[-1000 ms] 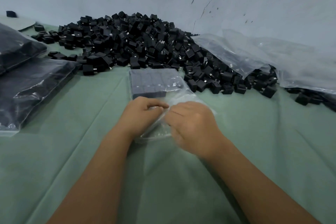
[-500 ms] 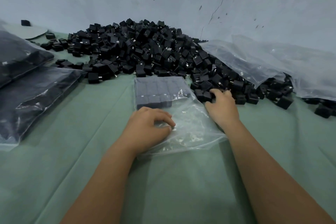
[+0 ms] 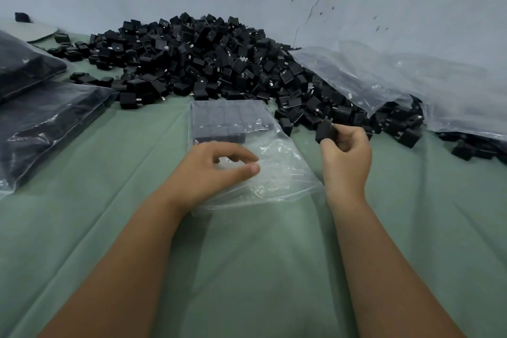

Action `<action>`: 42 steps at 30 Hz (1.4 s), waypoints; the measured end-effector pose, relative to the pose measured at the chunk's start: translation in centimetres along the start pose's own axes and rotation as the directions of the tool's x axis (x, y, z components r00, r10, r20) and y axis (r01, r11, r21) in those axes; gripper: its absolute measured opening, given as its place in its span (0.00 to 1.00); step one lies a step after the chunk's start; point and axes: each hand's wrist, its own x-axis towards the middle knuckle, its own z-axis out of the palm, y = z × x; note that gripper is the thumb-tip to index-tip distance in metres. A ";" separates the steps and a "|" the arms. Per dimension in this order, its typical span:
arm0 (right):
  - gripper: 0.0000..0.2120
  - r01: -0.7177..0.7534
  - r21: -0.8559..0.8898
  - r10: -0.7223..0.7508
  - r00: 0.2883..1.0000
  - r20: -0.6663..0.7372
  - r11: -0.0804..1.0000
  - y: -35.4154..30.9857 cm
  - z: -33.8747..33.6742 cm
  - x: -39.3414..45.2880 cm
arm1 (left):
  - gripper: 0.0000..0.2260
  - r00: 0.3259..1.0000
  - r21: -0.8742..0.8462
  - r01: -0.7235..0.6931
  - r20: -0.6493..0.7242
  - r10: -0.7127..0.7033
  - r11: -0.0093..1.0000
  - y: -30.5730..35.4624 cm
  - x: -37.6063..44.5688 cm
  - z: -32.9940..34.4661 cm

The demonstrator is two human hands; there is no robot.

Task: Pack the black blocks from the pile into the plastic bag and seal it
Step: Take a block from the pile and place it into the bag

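Note:
A large pile of black blocks [image 3: 208, 63] lies against the wall at the back of the green cloth. In front of it a clear plastic bag [image 3: 277, 170] lies flat, its far end filled with neat rows of blocks [image 3: 227, 121]. My left hand [image 3: 216, 170] rests on the bag's near, empty part, thumb and fingers curled and pinching the film. My right hand [image 3: 345, 156] is just right of the bag and grips one black block [image 3: 325, 131] with metal prongs, lifted off the cloth.
Filled dark bags [image 3: 41, 123] lie at the left edge. A heap of empty clear bags [image 3: 397, 82] drapes over blocks at the right. Loose blocks [image 3: 408, 134] are scattered to the right of my right hand. The green cloth [image 3: 260, 269] covers the near surface.
My right hand went from the bag's mouth to the pile's edge, then came back a little with one black block in its fingers. My left hand stayed on the bag.

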 end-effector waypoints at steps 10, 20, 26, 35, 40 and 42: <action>0.18 0.670 -0.016 -0.577 0.651 0.492 0.742 -4.1 2.9 -8.8 | 0.18 0.991 -0.117 0.093 -0.084 -0.103 0.989 0.1 0.0 -0.3; 0.10 0.721 -0.524 -0.220 0.661 0.718 0.454 -3.4 3.0 -7.0 | 0.07 0.977 -0.334 -0.121 -0.204 0.054 0.935 0.9 -0.1 -0.5; 0.02 0.707 -0.547 -0.187 0.673 0.716 0.448 -4.6 2.6 -7.4 | 0.09 0.991 -0.444 -0.123 -0.106 0.085 0.887 1.1 -0.2 -1.1; 0.18 0.660 -0.642 -0.137 0.731 0.669 0.390 -4.4 3.4 -7.8 | 0.17 0.843 -0.508 0.004 -0.461 -0.276 0.861 -0.5 0.6 -1.7; 0.19 0.477 -0.587 0.015 0.768 0.641 0.654 -3.6 3.6 -8.6 | 0.16 0.809 -0.495 0.021 -0.503 -0.306 0.869 -0.9 0.8 -1.5; 0.16 0.509 -0.586 0.030 0.739 0.673 0.630 -3.5 3.7 -8.6 | 0.15 0.801 -0.473 0.014 -0.522 -0.293 0.881 -1.2 0.8 -1.3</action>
